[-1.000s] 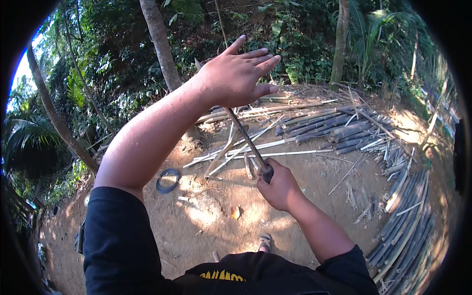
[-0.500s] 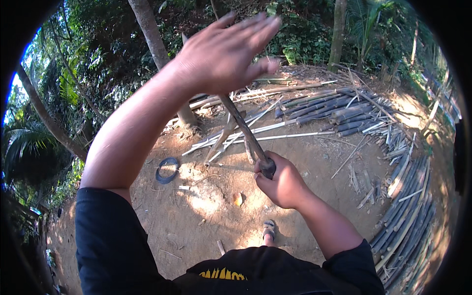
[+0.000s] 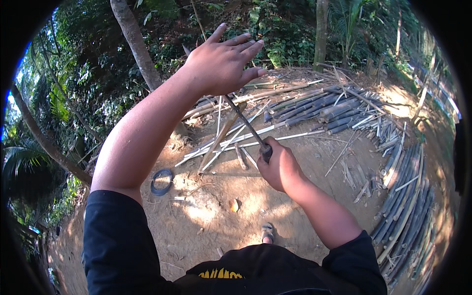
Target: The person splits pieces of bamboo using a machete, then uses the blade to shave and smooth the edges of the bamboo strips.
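My right hand [image 3: 278, 166] grips the dark handle of a long knife [image 3: 246, 124], whose blade slants up and to the left. Raised high, my left hand [image 3: 221, 63] is flat with its fingers spread, and its palm rests on the upper part of the blade. A split bamboo stick [image 3: 220, 137] stands tilted just left of the blade; whether the blade touches it is hidden by my left hand.
Cut bamboo poles [image 3: 314, 105] lie piled on the dirt ahead, and more bamboo poles [image 3: 408, 196] run along the right. A dark coil [image 3: 161, 181] lies on the ground at the left. A tree trunk [image 3: 135, 42] rises behind. My sandalled foot [image 3: 267, 231] shows below.
My left hand rose higher on the blade, then settled lower and rightward. My right hand stayed on the handle, shifting slightly.
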